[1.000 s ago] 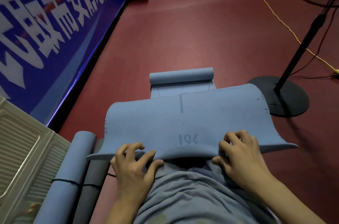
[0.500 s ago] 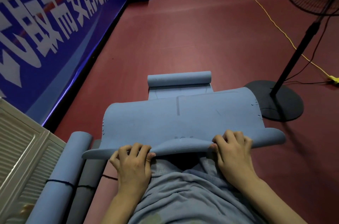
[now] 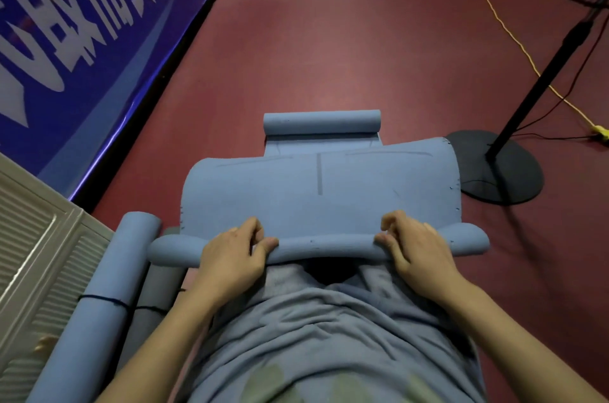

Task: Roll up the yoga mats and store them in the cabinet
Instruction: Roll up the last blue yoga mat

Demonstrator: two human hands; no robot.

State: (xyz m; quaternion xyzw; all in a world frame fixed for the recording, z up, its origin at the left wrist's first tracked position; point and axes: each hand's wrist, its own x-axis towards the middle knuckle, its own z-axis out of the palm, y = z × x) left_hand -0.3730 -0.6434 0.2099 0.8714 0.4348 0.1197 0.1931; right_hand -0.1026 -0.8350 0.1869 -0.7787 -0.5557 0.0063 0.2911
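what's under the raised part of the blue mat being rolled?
Under the blue mat, only a dark gap above the person's grey shorts shows, between left hand and right hand. The floor beneath is covered.

A blue yoga mat [image 3: 316, 191] lies on the red floor, its near edge curled into a thin roll, its far end also rolled up.

Two rolled mats, blue [image 3: 99, 297] and grey [image 3: 155, 294], lie at the left, each tied with black cord.

Red floor [image 3: 346, 40] thru-out. Blue banner [image 3: 82, 16] w/ white lettering along left wall. Black fan stand [image 3: 494, 168], round base, far right. Yellow cable [image 3: 494, 16] runs far-to-right across floor, near the stand.
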